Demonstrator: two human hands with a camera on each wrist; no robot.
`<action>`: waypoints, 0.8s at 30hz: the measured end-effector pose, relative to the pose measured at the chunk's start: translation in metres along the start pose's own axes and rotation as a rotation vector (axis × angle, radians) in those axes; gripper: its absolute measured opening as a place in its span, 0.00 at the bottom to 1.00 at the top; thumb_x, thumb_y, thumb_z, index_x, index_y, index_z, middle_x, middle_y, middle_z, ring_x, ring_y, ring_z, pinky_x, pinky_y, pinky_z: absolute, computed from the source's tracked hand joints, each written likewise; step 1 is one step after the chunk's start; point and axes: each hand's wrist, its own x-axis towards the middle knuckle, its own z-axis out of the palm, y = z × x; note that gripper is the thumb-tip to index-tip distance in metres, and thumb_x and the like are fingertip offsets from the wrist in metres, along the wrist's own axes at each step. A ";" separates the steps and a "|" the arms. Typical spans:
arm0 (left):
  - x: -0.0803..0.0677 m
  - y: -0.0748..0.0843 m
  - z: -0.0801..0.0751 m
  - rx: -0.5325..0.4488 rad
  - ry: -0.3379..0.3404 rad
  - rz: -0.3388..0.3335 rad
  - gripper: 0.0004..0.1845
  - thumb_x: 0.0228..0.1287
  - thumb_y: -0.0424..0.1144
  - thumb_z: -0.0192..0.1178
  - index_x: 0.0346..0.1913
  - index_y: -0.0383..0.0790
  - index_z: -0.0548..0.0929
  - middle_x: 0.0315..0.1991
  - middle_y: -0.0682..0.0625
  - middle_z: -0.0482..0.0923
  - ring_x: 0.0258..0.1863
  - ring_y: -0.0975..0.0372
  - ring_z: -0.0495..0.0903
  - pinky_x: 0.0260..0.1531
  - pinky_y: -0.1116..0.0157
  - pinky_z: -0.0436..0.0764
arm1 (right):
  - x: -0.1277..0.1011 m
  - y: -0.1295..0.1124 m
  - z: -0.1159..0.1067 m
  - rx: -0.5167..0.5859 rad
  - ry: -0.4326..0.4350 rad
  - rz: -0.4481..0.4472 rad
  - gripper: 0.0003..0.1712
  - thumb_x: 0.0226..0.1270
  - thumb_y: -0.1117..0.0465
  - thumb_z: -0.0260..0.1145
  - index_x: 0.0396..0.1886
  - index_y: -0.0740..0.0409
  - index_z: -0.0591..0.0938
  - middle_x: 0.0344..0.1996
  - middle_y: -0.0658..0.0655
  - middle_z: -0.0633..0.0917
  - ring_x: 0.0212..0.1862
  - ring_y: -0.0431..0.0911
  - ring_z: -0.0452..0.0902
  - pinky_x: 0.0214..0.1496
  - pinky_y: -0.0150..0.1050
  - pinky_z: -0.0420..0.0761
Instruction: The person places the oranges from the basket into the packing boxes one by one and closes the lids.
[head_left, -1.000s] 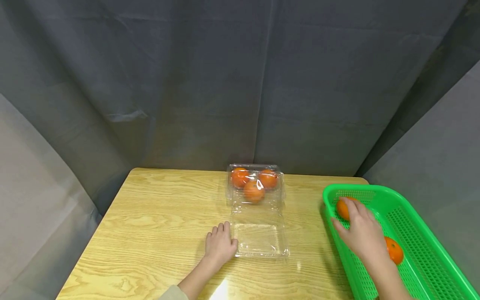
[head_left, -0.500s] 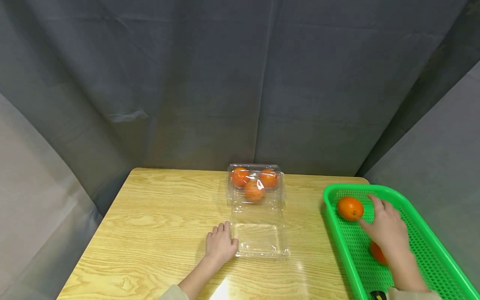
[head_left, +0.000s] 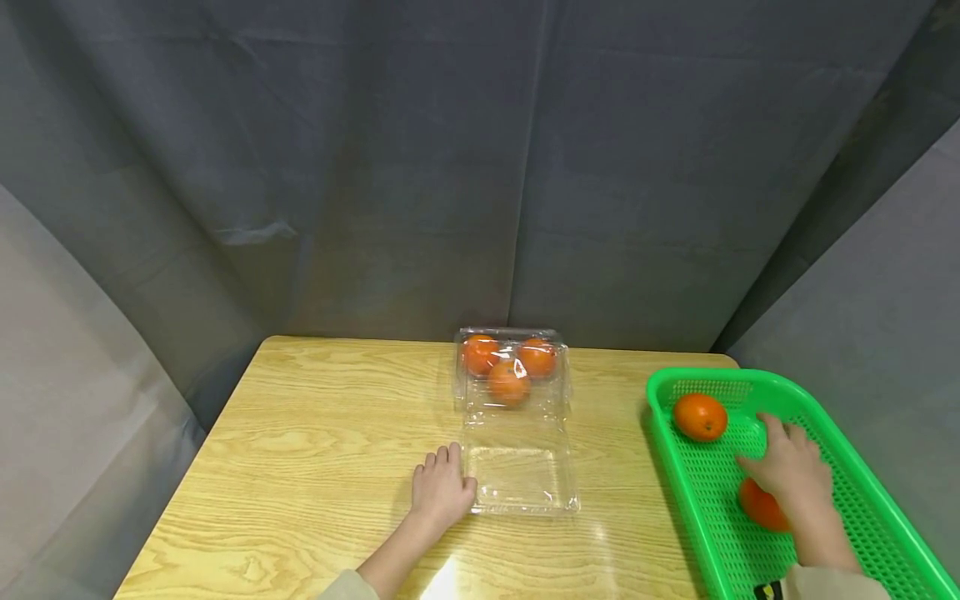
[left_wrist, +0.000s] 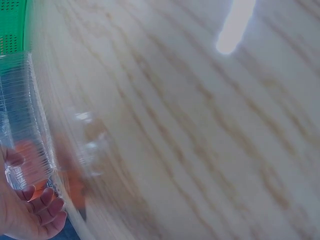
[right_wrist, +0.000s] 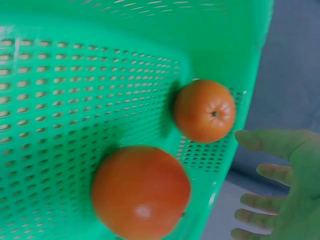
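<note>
My right hand (head_left: 787, 467) hovers inside the green basket (head_left: 678, 492) with fingers spread and nothing in them. Just under that hand lies a mandarin (head_left: 761, 505), partly covered by it; another mandarin (head_left: 701, 417) sits at the basket's far left corner. The right wrist view has both, the nearer mandarin (right_wrist: 141, 192) and the farther mandarin (right_wrist: 205, 111). A clear plastic clamshell box (head_left: 517, 479) stands unfolded on the table, three mandarins (head_left: 509, 382) in its far half. My left hand (head_left: 442, 489) rests at the left edge of its near half, thumb against the edge, fingers loose.
The wooden table (head_left: 322, 450) carries the box in the middle and the basket along its right side. Grey curtains (head_left: 405, 167) hang behind the table and at both sides.
My right hand has drawn back from the far left mandarin to the right, over the nearer one. That nearer mandarin has shifted slightly left. The left hand stays put.
</note>
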 end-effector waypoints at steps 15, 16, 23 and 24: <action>0.000 0.000 0.001 -0.008 -0.003 -0.001 0.20 0.53 0.44 0.53 0.46 0.36 0.70 0.32 0.47 0.72 0.29 0.57 0.69 0.27 0.60 0.69 | 0.000 0.027 0.027 0.028 -0.195 0.069 0.53 0.49 0.49 0.67 0.66 0.66 0.49 0.54 0.84 0.49 0.49 0.80 0.50 0.38 0.69 0.62; 0.000 0.000 0.001 -0.008 -0.003 -0.002 0.19 0.53 0.44 0.53 0.46 0.36 0.70 0.32 0.47 0.71 0.28 0.57 0.68 0.27 0.60 0.69 | -0.001 0.028 0.028 0.031 -0.203 0.073 0.52 0.49 0.49 0.67 0.66 0.66 0.49 0.54 0.84 0.48 0.49 0.81 0.49 0.38 0.70 0.62; 0.000 -0.001 0.002 -0.014 0.001 0.004 0.20 0.53 0.44 0.53 0.46 0.35 0.71 0.32 0.47 0.71 0.28 0.58 0.68 0.26 0.61 0.68 | -0.006 0.030 0.034 0.030 -0.219 0.085 0.50 0.49 0.51 0.65 0.65 0.67 0.49 0.53 0.85 0.46 0.49 0.82 0.50 0.38 0.70 0.63; 0.000 -0.001 0.002 -0.013 0.002 0.005 0.20 0.53 0.44 0.53 0.46 0.35 0.71 0.32 0.47 0.71 0.28 0.58 0.68 0.26 0.61 0.68 | -0.007 0.030 0.035 0.032 -0.221 0.087 0.51 0.49 0.51 0.65 0.65 0.67 0.50 0.53 0.85 0.47 0.49 0.82 0.50 0.38 0.70 0.64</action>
